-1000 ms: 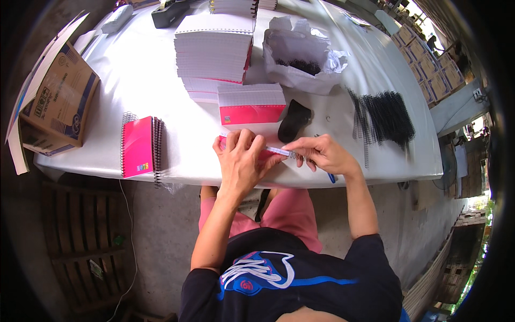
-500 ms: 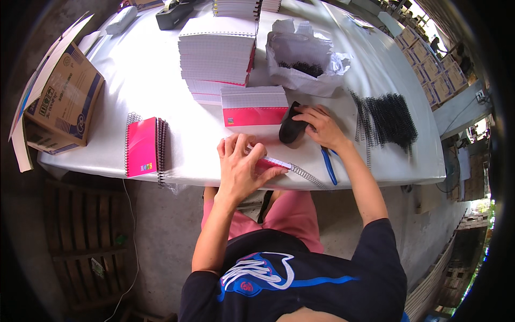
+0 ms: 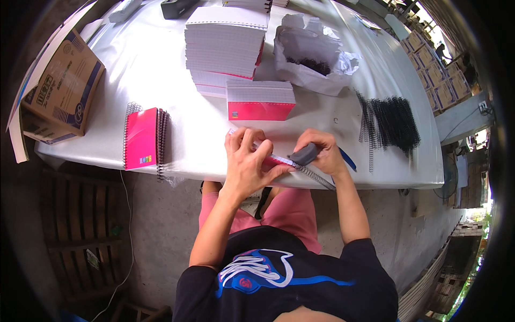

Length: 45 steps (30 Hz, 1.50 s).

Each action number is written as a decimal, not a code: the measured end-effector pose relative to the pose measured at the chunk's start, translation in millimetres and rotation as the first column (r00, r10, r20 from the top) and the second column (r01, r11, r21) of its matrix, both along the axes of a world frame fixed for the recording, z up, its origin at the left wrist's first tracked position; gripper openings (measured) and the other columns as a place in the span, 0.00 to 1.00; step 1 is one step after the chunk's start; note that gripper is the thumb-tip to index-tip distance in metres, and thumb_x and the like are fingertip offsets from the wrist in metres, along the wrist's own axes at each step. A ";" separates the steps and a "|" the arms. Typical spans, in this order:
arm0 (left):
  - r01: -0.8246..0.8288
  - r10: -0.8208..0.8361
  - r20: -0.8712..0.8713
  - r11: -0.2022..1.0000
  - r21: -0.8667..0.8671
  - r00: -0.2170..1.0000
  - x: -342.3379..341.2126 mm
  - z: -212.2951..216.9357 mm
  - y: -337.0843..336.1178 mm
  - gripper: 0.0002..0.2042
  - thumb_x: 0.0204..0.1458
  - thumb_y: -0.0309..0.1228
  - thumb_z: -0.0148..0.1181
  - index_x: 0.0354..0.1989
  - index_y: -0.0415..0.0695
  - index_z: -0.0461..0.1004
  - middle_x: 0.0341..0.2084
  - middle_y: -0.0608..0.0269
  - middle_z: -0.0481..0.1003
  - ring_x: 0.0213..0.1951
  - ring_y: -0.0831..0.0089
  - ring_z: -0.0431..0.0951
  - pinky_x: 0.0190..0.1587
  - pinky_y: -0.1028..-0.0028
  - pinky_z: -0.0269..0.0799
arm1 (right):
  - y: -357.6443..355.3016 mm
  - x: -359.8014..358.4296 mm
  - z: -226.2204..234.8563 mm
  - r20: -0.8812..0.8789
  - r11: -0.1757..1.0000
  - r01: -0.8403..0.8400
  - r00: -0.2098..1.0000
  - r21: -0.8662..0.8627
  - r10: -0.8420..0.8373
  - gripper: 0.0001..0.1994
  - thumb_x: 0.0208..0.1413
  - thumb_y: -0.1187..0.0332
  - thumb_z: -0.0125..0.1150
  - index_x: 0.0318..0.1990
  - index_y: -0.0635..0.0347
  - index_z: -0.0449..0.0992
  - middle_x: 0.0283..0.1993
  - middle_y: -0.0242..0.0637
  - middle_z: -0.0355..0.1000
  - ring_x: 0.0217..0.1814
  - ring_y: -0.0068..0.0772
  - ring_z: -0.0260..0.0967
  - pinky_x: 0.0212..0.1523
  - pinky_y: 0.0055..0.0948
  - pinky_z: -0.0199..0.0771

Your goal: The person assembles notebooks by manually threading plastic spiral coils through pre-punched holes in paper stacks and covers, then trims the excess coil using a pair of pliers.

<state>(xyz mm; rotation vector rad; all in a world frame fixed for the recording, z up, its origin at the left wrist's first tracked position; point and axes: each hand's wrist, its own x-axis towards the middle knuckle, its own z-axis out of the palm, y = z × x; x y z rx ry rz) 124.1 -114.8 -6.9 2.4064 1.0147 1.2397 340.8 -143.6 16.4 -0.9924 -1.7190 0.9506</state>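
At the table's front edge, my left hand (image 3: 247, 161) is closed around a pink-covered notebook (image 3: 276, 161), gripping it with its page edge up. A dark spiral wire coil (image 3: 316, 177) sticks out from the notebook's right end. My right hand (image 3: 323, 153) is closed on a rounded black hand-sized tool (image 3: 304, 154), whose near end is at the spot where the coil meets the notebook; whether they touch I cannot tell. Beside my right hand lies a blue-handled tool (image 3: 347, 160), partly hidden. Just beyond my hands stands a small stack of punched pink-covered notebooks (image 3: 260, 102).
Tall stacks of punched pages (image 3: 222, 45) stand farther back. Right of them is a paper-lined container (image 3: 311, 59) of black coils. More loose coils (image 3: 394, 126) lie at the right. Bound pink notebooks (image 3: 141, 138) and a cardboard box (image 3: 67, 88) are at the left.
My right hand has picked the black tool up off the table and brought it toward me, to the notebook's coil end. My left hand keeps hold of the notebook.
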 end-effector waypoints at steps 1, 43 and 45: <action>-0.012 0.012 0.007 1.000 0.024 1.000 0.9 -0.8 -0.2 0.26 0.33 0.55 0.69 0.27 0.45 0.70 0.40 0.61 0.66 0.48 0.58 0.61 0.50 0.53 0.53 | -1.3 5.2 -0.1 -0.093 1.000 -0.004 0.996 0.014 0.006 0.08 0.39 0.83 0.62 0.29 0.61 0.78 0.31 0.35 0.73 0.35 0.26 0.70 0.37 0.24 0.69; -0.205 0.205 -0.064 0.979 -0.002 0.977 14.9 1.8 -9.7 0.18 0.36 0.46 0.68 0.29 0.50 0.69 0.34 0.65 0.66 0.45 0.61 0.64 0.44 0.55 0.54 | -32.3 -65.5 24.6 0.559 0.807 0.443 0.582 0.391 -0.590 0.10 0.46 0.62 0.60 0.29 0.59 0.77 0.30 0.35 0.72 0.29 0.40 0.72 0.29 0.35 0.69; -0.169 0.168 -0.057 0.986 -0.006 0.984 12.7 4.8 -9.0 0.18 0.37 0.47 0.68 0.29 0.50 0.69 0.33 0.65 0.66 0.44 0.61 0.65 0.44 0.55 0.54 | -33.3 -66.5 23.3 0.557 0.791 0.499 0.567 0.353 -0.607 0.09 0.47 0.63 0.60 0.27 0.60 0.78 0.28 0.35 0.73 0.29 0.40 0.72 0.30 0.35 0.70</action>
